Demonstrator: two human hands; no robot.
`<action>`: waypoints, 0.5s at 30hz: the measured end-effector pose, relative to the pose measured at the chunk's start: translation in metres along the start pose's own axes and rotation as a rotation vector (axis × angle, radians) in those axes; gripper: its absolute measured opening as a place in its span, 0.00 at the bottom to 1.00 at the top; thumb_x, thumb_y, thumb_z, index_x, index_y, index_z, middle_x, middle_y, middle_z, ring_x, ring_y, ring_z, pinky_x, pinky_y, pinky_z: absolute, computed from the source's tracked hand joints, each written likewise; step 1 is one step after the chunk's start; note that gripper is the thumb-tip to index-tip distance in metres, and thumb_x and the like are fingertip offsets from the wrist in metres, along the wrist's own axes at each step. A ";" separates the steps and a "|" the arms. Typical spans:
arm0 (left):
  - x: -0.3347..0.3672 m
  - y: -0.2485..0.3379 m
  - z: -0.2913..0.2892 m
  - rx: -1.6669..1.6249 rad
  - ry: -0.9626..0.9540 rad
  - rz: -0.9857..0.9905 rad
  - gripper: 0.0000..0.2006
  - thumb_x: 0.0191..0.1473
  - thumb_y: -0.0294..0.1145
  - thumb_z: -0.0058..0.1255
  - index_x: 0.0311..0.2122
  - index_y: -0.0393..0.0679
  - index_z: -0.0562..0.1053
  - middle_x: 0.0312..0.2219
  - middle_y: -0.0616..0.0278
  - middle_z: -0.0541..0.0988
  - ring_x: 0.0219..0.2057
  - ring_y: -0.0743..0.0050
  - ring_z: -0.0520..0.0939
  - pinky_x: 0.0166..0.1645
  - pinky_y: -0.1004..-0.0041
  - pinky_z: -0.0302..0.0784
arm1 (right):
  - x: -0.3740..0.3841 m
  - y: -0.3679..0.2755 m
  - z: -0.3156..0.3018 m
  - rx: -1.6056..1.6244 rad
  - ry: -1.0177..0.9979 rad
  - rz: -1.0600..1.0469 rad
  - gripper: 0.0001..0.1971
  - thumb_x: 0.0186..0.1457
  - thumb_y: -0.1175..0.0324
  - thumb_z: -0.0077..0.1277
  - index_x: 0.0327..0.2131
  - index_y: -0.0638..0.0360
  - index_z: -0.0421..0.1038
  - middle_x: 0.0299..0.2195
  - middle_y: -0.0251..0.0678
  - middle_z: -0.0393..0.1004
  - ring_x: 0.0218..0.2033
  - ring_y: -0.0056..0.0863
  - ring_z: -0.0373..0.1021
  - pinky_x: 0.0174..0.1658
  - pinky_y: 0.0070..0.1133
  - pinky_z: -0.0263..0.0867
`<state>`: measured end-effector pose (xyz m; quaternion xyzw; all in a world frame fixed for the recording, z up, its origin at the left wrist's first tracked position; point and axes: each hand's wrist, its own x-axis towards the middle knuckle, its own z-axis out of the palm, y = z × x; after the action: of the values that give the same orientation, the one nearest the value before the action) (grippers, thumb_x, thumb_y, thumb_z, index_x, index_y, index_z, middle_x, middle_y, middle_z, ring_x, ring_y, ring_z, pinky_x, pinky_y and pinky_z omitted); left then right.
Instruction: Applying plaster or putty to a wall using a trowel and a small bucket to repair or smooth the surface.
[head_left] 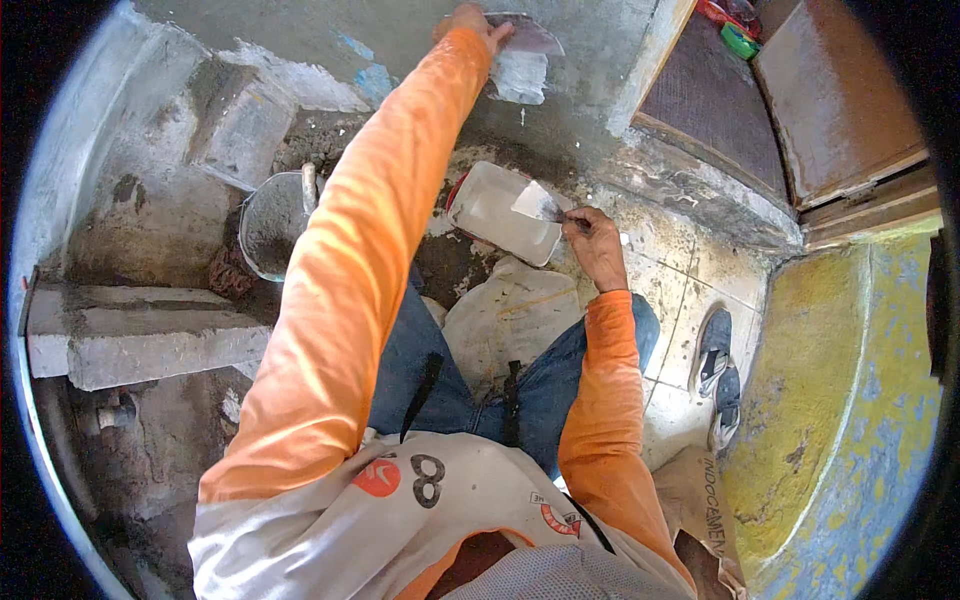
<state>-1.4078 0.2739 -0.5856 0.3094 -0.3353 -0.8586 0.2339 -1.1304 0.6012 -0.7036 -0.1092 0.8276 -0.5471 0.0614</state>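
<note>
At the top of the view, my left hand (468, 24) reaches up to the grey wall (300, 40), fingers closed on the edge of a thin, flat greyish plate (535, 36). A wet-looking pale patch (521, 76) shows on the wall just below that plate. My right hand (598, 248) grips the dark handle of a putty knife (532, 202). Its pale, wide blade is over a rectangular white tub (482, 222) of whitish material, on the ground in front of my knees. Whether the blade touches the contents I cannot tell.
Left of the tub stands a bucket (270, 225) of grey mix, a handle leaning at its rim. A concrete ledge (150, 340) juts out at left. A whitish sack (515, 310) lies between my legs. Shoes (716, 365) rest on the tiles at right, near a yellow wall (810, 400).
</note>
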 end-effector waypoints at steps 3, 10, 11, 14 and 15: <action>-0.014 0.018 -0.037 0.054 -0.337 0.046 0.21 0.65 0.34 0.48 0.57 0.31 0.65 0.44 0.45 0.78 0.48 0.44 0.81 0.50 0.50 0.87 | 0.003 0.001 0.000 0.033 -0.018 -0.049 0.14 0.53 0.68 0.61 0.42 0.65 0.79 0.41 0.49 0.80 0.39 0.38 0.77 0.47 0.30 0.72; -0.108 -0.005 -0.143 0.114 -0.166 -0.052 0.16 0.64 0.28 0.44 0.53 0.29 0.67 0.45 0.41 0.76 0.42 0.45 0.83 0.37 0.55 0.92 | 0.008 0.004 -0.004 -0.070 0.002 -0.054 0.15 0.52 0.68 0.61 0.43 0.65 0.78 0.43 0.50 0.79 0.44 0.42 0.76 0.50 0.31 0.71; -0.113 -0.020 -0.146 0.120 -0.089 -0.072 0.17 0.64 0.27 0.42 0.54 0.28 0.66 0.47 0.42 0.75 0.44 0.44 0.83 0.39 0.54 0.92 | 0.007 0.004 -0.005 -0.076 0.000 -0.067 0.15 0.52 0.69 0.61 0.43 0.66 0.78 0.44 0.50 0.78 0.46 0.43 0.76 0.51 0.31 0.71; -0.115 -0.059 -0.138 0.114 0.066 -0.123 0.18 0.62 0.26 0.44 0.55 0.27 0.65 0.50 0.42 0.75 0.46 0.42 0.82 0.40 0.53 0.92 | 0.005 0.002 -0.007 -0.063 0.006 -0.050 0.15 0.52 0.69 0.60 0.43 0.66 0.78 0.45 0.51 0.78 0.48 0.44 0.75 0.53 0.31 0.70; -0.112 -0.068 -0.129 0.175 0.082 -0.096 0.19 0.61 0.26 0.46 0.55 0.27 0.65 0.50 0.41 0.74 0.46 0.43 0.83 0.40 0.53 0.92 | 0.003 0.001 -0.007 -0.050 0.021 -0.013 0.15 0.52 0.69 0.60 0.43 0.66 0.78 0.46 0.51 0.78 0.48 0.45 0.75 0.54 0.31 0.69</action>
<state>-1.2539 0.3314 -0.6680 0.3794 -0.3840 -0.8227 0.1780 -1.1351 0.6075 -0.7018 -0.1104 0.8408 -0.5280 0.0462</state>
